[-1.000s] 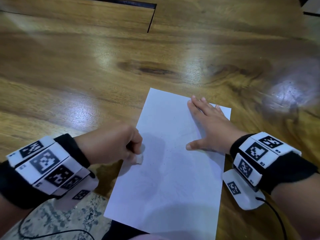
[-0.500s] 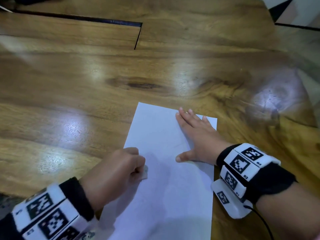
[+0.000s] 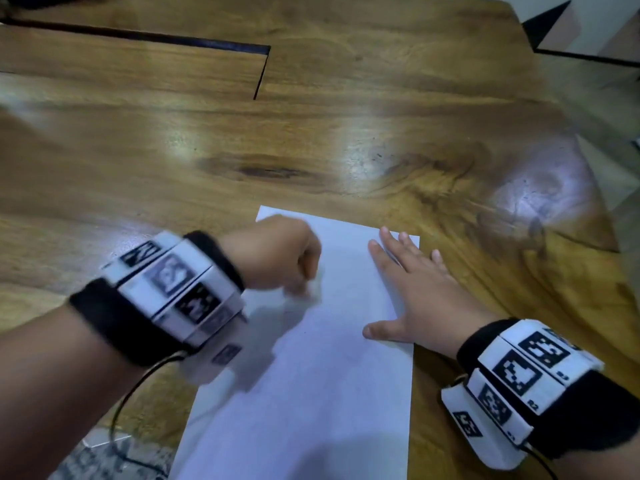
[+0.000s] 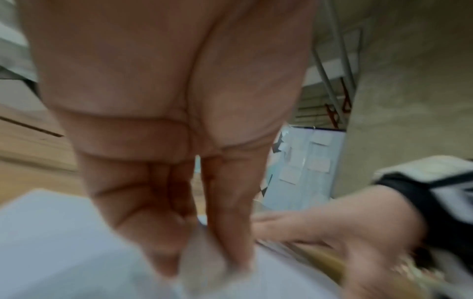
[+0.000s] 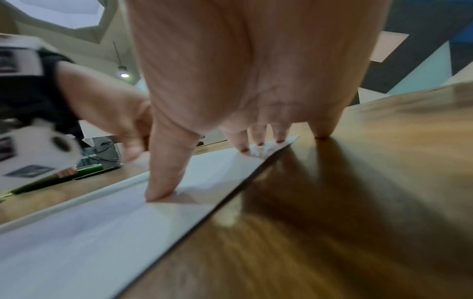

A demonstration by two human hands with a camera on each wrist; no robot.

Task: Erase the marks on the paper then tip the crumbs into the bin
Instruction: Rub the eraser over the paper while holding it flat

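white paper point(image 3: 322, 375) on a glossy brown wood-grain table point(image 3: 207, 140); black wristbands point(image 3: 595, 410) carry black-and-white square markers.

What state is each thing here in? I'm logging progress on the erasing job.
paper: flat on the table, marks too faint to judge
eraser: pinched, tip on the paper
left hand: grips the eraser, motion-blurred
right hand: fingers spread flat, pressing the paper
table: bears the paper

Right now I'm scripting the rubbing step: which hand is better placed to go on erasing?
Left hand: it pinches the small white eraser on the white paper sheet; the right hand lies flat, pinning it.
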